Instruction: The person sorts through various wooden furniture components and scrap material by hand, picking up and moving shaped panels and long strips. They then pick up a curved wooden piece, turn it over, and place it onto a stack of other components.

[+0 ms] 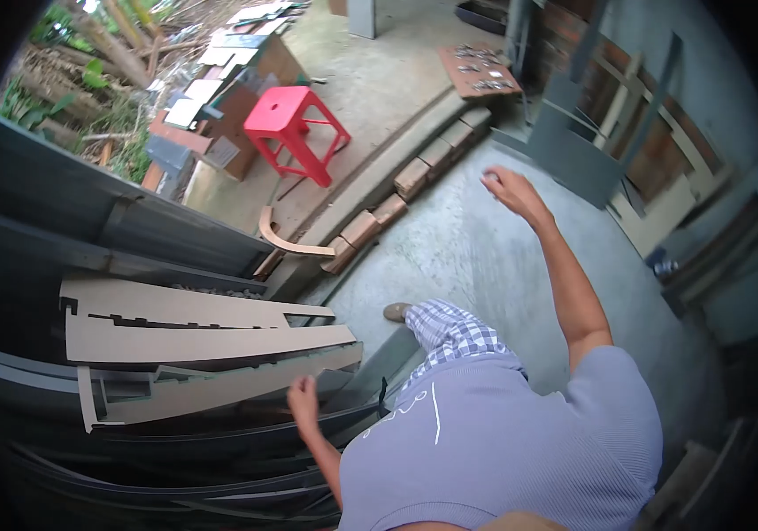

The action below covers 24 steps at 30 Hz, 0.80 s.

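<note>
My left hand (303, 404) hangs low at my side with its fingers curled in and nothing visible in them. It is nearest to the cut tan panels (211, 341), which have notched slots and lie stacked on the left; it appears apart from them. My right hand (511, 193) is stretched out forward over the concrete floor. Its fingers are closed, and a small pale or dark bit shows at the fingertips, too small to name. One shoe (396, 311) shows ahead of me on the floor.
A row of bricks (361, 228) edges a raised step, with a curved wooden strip (295, 246) at its end. Beyond stand a red stool (283, 115) and a brown board (480, 73) bearing several small metal pieces. Grey panels (573, 150) and frames lean on the right wall.
</note>
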Each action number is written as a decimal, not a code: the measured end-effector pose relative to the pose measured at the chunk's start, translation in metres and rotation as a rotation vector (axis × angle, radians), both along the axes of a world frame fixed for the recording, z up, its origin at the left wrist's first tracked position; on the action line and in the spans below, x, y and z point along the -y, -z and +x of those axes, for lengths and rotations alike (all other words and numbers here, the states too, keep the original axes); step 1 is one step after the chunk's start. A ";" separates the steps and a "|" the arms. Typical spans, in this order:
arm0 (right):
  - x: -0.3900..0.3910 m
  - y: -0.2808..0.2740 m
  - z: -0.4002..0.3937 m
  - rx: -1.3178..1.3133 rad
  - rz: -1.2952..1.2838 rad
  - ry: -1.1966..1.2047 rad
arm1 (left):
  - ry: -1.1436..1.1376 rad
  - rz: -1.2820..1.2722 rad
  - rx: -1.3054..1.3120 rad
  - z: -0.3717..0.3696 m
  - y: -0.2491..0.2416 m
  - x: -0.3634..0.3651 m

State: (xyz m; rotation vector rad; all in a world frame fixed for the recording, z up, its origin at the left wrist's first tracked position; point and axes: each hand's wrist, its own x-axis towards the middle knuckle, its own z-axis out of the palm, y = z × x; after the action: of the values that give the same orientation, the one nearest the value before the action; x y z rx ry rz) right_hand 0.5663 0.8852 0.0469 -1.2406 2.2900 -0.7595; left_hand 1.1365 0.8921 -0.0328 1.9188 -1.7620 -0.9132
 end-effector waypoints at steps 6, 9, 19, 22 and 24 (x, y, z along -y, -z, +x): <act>-0.100 -0.151 0.045 -0.107 -0.197 -0.020 | 0.267 -0.282 0.013 -0.137 -0.180 0.009; -0.142 -0.171 0.042 -0.122 -0.237 -0.024 | 0.366 -0.304 0.022 -0.214 -0.233 -0.037; -0.322 -0.138 -0.016 -0.066 0.019 0.037 | 0.564 -0.219 -0.103 -0.332 -0.217 -0.174; -0.384 -0.116 -0.065 -0.085 0.006 0.100 | 0.600 -0.134 -0.133 -0.388 -0.193 -0.210; -0.433 -0.106 -0.092 -0.048 0.041 0.163 | 0.634 -0.074 -0.121 -0.429 -0.176 -0.244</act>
State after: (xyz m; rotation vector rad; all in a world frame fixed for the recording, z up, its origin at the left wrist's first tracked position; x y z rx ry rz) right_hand 0.4747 1.3183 0.1526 -1.0750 2.4554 -0.7411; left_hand 0.7076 1.1365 0.1432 1.2298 -2.3314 -1.1110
